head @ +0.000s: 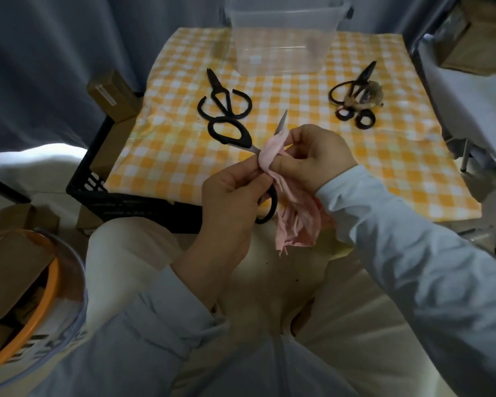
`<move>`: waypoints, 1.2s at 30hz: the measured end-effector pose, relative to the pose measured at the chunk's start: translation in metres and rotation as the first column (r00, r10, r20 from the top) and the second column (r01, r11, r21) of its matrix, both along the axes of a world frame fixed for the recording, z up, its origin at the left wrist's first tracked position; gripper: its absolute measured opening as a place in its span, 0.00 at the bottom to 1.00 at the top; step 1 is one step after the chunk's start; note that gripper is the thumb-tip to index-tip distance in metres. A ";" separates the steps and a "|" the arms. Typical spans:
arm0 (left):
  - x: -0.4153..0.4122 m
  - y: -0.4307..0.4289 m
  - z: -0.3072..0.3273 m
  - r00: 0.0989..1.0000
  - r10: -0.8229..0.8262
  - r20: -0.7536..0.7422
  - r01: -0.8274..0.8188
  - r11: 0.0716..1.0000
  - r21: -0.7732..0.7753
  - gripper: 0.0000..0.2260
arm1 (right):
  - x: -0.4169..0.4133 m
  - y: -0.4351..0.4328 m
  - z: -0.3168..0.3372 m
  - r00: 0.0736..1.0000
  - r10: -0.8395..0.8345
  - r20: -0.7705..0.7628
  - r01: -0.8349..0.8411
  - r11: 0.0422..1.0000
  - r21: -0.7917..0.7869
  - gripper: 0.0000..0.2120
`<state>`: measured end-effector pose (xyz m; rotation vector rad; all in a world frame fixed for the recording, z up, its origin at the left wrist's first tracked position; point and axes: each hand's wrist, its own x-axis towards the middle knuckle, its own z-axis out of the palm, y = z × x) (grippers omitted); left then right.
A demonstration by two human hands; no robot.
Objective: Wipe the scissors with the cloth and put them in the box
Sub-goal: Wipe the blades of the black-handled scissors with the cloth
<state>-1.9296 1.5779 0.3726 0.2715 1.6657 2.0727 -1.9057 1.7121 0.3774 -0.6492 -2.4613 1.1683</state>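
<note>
Scissors with black handles are gripped by the left hand above the near edge of the yellow-checked surface. Their blade is wrapped in a pink cloth, which is pinched around it by the right hand. Other black scissors are laid on the surface, and a clear plastic box is set at its far edge.

checked tablecloth | clear box | iron scissors | black-handled scissors | right scissors
</note>
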 end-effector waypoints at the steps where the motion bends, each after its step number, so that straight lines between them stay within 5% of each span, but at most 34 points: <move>1: 0.000 -0.001 0.000 1.000 -0.005 -0.014 0.005 1.000 0.001 0.12 | 0.000 -0.001 0.000 1.000 0.001 0.020 0.000 0.999 -0.040 0.14; 9: -0.001 -0.001 -0.001 0.994 0.007 0.107 -0.007 1.000 0.002 0.10 | 0.011 0.005 0.014 0.986 0.164 0.032 -0.151 0.956 -0.252 0.08; 16: 0.004 0.003 0.004 0.999 0.015 -0.042 -0.017 0.999 -0.044 0.10 | 0.006 -0.008 0.002 0.992 0.128 0.006 -0.128 0.990 0.061 0.20; 20: 0.003 0.004 0.004 1.000 0.022 0.018 -0.022 0.999 -0.034 0.10 | 0.003 -0.007 0.001 0.995 0.098 -0.006 -0.096 0.980 0.176 0.22; 25: -0.007 0.000 0.003 0.987 0.124 0.103 -0.121 0.992 -0.031 0.09 | 0.007 0.016 0.011 0.999 -0.038 -0.007 0.038 0.999 -0.016 0.19; 30: -0.017 -0.003 0.002 0.981 0.165 0.098 -0.161 0.986 -0.045 0.13 | 0.003 0.042 0.016 0.978 -0.208 -0.006 0.203 0.960 -0.193 0.05; 33: -0.020 -0.004 -0.001 0.980 0.175 0.092 -0.169 0.983 -0.075 0.12 | -0.006 0.058 0.011 0.959 -0.259 0.117 0.284 0.886 -0.366 0.16; 34: -0.021 -0.005 -0.003 0.981 0.175 0.089 -0.168 0.982 -0.083 0.10 | -0.008 0.064 0.010 0.942 -0.248 0.226 0.313 0.892 -0.325 0.21; 36: -0.022 -0.007 -0.005 0.981 0.174 0.080 -0.166 0.981 -0.099 0.06 | -0.010 0.070 0.011 0.846 -0.244 0.473 0.257 0.966 0.039 0.28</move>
